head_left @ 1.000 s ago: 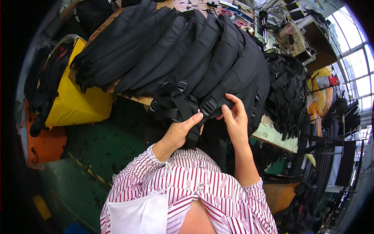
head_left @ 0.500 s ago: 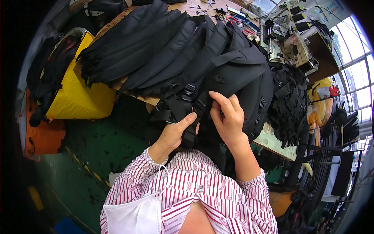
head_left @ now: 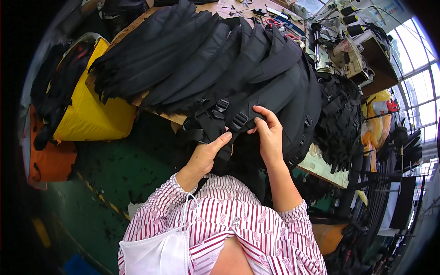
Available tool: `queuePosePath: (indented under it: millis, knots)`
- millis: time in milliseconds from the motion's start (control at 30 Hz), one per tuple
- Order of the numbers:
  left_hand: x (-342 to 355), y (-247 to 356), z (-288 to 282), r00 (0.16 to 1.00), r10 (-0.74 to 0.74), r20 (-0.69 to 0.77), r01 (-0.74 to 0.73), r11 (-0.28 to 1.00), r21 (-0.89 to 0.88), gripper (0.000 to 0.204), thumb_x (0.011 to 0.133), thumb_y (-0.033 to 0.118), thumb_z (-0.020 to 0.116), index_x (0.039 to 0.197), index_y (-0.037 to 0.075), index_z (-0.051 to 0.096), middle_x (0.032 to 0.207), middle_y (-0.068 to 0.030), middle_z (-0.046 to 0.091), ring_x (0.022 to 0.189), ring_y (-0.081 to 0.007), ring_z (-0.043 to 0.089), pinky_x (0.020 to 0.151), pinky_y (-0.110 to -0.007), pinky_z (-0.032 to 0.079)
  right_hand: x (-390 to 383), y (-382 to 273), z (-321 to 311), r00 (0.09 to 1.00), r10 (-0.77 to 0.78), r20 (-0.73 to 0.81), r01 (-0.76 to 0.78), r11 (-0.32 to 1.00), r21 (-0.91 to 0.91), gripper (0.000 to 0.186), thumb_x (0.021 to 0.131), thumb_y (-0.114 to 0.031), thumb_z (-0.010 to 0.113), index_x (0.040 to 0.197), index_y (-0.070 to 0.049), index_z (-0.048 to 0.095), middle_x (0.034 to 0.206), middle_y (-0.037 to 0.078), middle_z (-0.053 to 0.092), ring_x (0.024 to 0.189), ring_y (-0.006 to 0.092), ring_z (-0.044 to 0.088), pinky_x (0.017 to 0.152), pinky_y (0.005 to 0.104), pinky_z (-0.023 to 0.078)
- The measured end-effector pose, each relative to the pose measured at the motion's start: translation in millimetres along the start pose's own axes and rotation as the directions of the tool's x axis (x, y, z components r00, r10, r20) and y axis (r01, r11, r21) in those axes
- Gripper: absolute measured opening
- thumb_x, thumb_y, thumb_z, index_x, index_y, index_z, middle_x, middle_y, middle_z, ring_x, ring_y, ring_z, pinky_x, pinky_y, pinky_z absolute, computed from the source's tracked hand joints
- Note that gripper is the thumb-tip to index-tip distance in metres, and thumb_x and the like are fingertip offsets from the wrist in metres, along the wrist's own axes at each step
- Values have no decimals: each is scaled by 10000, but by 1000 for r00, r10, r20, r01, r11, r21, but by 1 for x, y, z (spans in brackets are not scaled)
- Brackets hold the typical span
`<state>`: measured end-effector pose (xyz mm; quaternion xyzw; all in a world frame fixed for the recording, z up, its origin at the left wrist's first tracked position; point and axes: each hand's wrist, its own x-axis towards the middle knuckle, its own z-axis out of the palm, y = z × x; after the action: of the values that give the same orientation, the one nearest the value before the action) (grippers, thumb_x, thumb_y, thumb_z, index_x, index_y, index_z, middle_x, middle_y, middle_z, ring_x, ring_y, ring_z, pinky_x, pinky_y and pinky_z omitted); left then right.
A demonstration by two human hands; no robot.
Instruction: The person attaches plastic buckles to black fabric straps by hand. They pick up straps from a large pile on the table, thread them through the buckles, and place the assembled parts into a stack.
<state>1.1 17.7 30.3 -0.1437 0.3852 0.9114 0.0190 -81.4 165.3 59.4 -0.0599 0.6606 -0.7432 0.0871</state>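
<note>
Black padded shoulder straps (head_left: 197, 64) lie fanned out on the table, their buckle ends toward me. My left hand (head_left: 204, 158) is closed around black webbing (head_left: 223, 153), thumb on top, just below a plastic slide buckle (head_left: 239, 120). To the right of that buckle, my right hand (head_left: 269, 137) pinches the edge of a shoulder strap (head_left: 261, 103), its index finger bent over the top. Two more buckle pieces, including a ladder-shaped one (head_left: 222, 106), sit just left of it. The fingers under the webbing are partly hidden.
A yellow bag (head_left: 98, 105) holding black pieces stands at the left, above an orange container (head_left: 51, 160). Black webbing pieces (head_left: 341, 119) hang in a heap over the table's right side. Red-handled scissors (head_left: 293, 36) lie at the back, near machinery (head_left: 350, 57).
My right hand has moved slightly right and now grips the strap's edge. The slide buckle has turned face up, and the upper shoulder strap has dropped flatter.
</note>
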Motion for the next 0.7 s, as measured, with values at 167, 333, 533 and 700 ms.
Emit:
queuePosePath:
  millis: [167, 333, 533, 700]
  knots:
    - [1, 0, -2, 997, -31, 64, 31, 999, 14, 114, 911, 121, 633, 1006, 61, 618, 845, -11, 622, 706, -95, 586, 631, -234, 483, -8, -6, -8, 998, 67, 5, -67, 997, 29, 334, 909, -56, 525, 1235, 15, 550, 855, 41, 607, 653, 91, 592, 633, 201, 462]
    - [1, -2, -1, 999, -21, 38, 20, 999, 42, 87, 921, 133, 613, 975, 64, 607, 767, -20, 606, 638, -114, 569, 595, -245, 467, -20, -2, -16, 997, 66, 37, -65, 997, -44, 349, 923, -81, 533, 1261, 7, 533, 854, 35, 601, 662, 94, 599, 633, 204, 458]
    - [0, -3, -1, 999, -43, -3, 43, 998, 45, 80, 913, 119, 624, 979, 74, 613, 789, -12, 618, 654, -115, 582, 594, -245, 472, -22, -9, -18, 991, 105, 86, -92, 984, -151, 368, 931, -114, 559, 1280, -7, 514, 658, 14, 564, 491, 72, 506, 494, 192, 394]
    - [1, -3, -8, 999, 43, -6, -42, 996, 73, 103, 911, 111, 627, 1006, 73, 615, 833, -19, 627, 665, -120, 588, 598, -247, 480, -34, -19, -14, 979, 141, 144, -79, 926, -369, 291, 924, -122, 588, 1199, -25, 574, 575, -35, 507, 496, 26, 460, 472, 201, 353]
